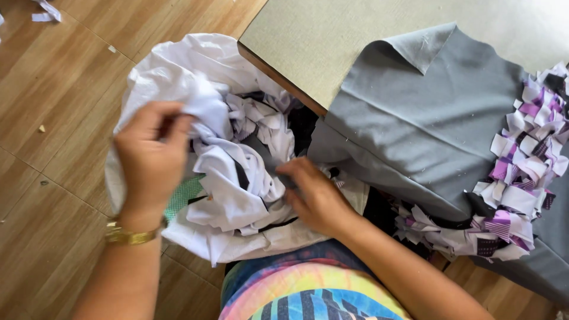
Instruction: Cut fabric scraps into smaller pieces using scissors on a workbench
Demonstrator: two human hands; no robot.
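Observation:
A big white bag of cloth scraps (178, 65) sits open on the floor beside my lap. My left hand (151, 160), with a gold bracelet on the wrist, grips the bag's white rim at its left side. My right hand (314, 195) reaches into the pile of white scraps (237, 195) and pinches a piece of cloth, fingers closed among the folds. Black and green pieces show between the white ones.
A grey cloth (421, 124) hangs over the edge of a low beige table (314, 35) at the right. Purple, white and black scrap strips (521, 172) are fixed on it. The floor (53, 118) is wood-patterned, with small scraps at the top left.

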